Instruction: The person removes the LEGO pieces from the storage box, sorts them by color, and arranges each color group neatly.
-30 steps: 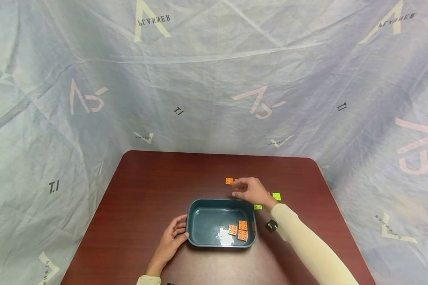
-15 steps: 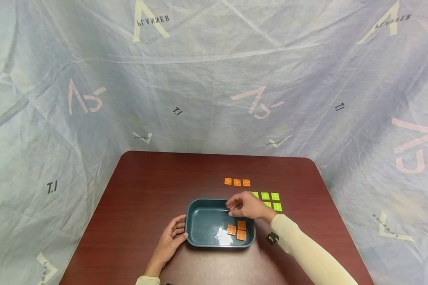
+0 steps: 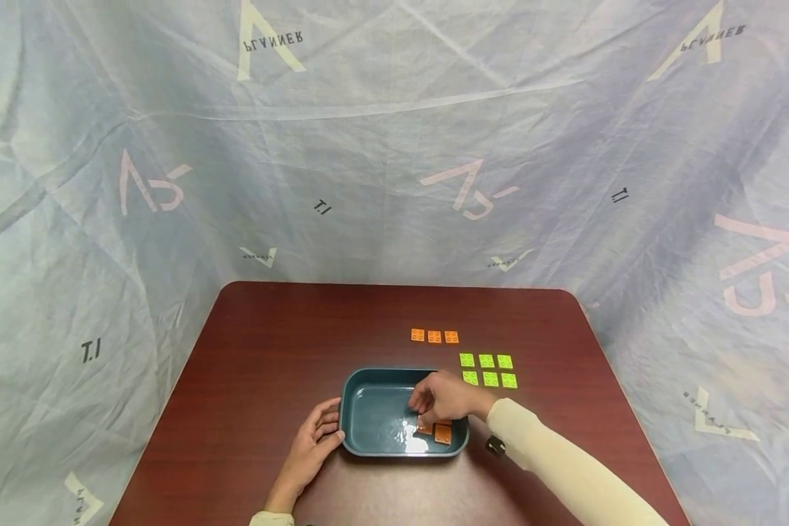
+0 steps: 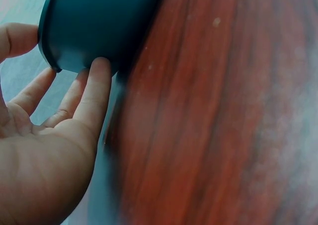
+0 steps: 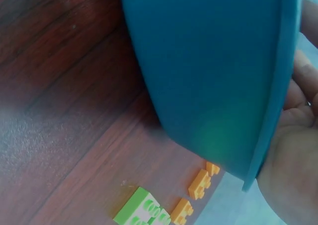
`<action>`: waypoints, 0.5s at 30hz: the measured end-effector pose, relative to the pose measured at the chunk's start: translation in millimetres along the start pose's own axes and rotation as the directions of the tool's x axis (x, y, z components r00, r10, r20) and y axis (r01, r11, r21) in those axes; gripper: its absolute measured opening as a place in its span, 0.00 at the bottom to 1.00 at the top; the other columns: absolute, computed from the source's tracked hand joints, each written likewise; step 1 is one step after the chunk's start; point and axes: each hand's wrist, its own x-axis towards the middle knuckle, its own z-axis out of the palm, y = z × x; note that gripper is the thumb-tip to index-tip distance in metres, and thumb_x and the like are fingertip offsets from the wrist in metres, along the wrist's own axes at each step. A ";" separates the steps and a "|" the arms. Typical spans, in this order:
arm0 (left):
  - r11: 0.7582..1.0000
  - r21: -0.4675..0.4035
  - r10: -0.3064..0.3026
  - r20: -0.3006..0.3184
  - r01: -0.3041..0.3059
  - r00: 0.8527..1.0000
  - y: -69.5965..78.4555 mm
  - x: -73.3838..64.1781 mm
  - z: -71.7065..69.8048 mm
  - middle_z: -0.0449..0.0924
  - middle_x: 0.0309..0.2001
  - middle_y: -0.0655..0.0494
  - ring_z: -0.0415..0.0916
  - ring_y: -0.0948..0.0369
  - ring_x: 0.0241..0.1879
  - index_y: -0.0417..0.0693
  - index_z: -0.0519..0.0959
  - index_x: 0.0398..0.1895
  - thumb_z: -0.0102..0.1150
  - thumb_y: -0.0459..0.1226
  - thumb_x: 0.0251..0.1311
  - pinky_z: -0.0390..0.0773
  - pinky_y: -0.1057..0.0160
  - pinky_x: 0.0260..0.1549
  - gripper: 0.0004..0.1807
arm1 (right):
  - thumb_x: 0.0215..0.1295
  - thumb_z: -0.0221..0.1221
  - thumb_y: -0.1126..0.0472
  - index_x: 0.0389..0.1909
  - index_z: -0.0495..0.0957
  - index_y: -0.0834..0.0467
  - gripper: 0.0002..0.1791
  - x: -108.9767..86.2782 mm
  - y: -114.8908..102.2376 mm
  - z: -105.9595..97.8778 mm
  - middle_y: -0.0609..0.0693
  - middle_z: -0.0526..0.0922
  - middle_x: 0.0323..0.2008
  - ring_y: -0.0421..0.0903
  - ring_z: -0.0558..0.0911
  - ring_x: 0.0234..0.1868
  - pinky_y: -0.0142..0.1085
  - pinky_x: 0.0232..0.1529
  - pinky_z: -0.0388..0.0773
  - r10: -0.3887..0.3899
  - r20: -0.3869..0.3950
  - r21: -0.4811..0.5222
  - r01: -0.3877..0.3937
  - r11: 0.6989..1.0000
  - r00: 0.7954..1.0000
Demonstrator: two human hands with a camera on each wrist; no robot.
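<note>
My left hand [image 3: 309, 444] rests at the left side of the dark teal tray [image 3: 375, 451]. In the left wrist view its fingers [image 4: 94, 98] lie fairly straight against the tray's outer wall, with the thumb at the rim. Inside the tray, at the right, my right hand [image 3: 448, 394] reaches down with bent fingers. Its fingertips are right at an orange toy brick [image 3: 424, 428]; I cannot tell whether they pinch it. Another orange brick [image 3: 443, 435] lies beside that one, and a further one is mostly covered by the hand. The tray's wall hides most of the right fingers in the right wrist view.
Behind the tray on the reddish-brown table [image 3: 269, 365], three orange bricks [image 3: 435, 337] stand in a row. Green bricks [image 3: 486, 361] form two rows right of the tray, close to the right forearm. Printed grey sheeting [image 3: 394, 190] hangs around the table.
My right hand has moved from beside the orange row back over the tray's rim and down to the bricks inside. The left hand has stayed at the tray's side.
</note>
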 end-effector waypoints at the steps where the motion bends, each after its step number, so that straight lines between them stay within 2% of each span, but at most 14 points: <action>1: 1.000 0.001 -0.002 0.000 0.002 1.000 -0.2 -0.2 0.0 0.81 0.61 0.40 0.79 0.49 0.58 0.52 0.72 0.75 0.67 0.29 0.67 0.79 0.66 0.55 0.33 | 0.56 0.79 0.62 0.45 0.89 0.58 0.16 0.4 -0.1 0.3 0.48 0.92 0.40 0.34 0.88 0.39 0.28 0.44 0.84 0.004 0.012 -0.011 -0.004 1.000 1.000; 8: 1.000 -0.005 -0.009 -0.001 0.009 1.000 -0.1 -0.3 0.5 0.81 0.61 0.40 0.79 0.49 0.59 0.52 0.72 0.75 0.67 0.29 0.67 0.79 0.66 0.55 0.33 | 0.53 0.82 0.59 0.42 0.90 0.54 0.16 2.4 -1.6 -0.5 0.44 0.92 0.38 0.33 0.88 0.38 0.27 0.42 0.84 0.035 0.048 -0.060 -0.032 0.998 0.998; 15: 1.000 -0.006 0.007 -0.005 -0.007 1.000 -0.9 0.0 0.9 0.81 0.61 0.39 0.79 0.51 0.57 0.49 0.72 0.75 0.66 0.28 0.66 0.79 0.67 0.54 0.33 | 0.51 0.83 0.60 0.41 0.89 0.54 0.17 3.9 -4.5 0.4 0.43 0.91 0.37 0.32 0.87 0.38 0.27 0.42 0.83 0.061 0.071 -0.111 -0.053 0.992 0.996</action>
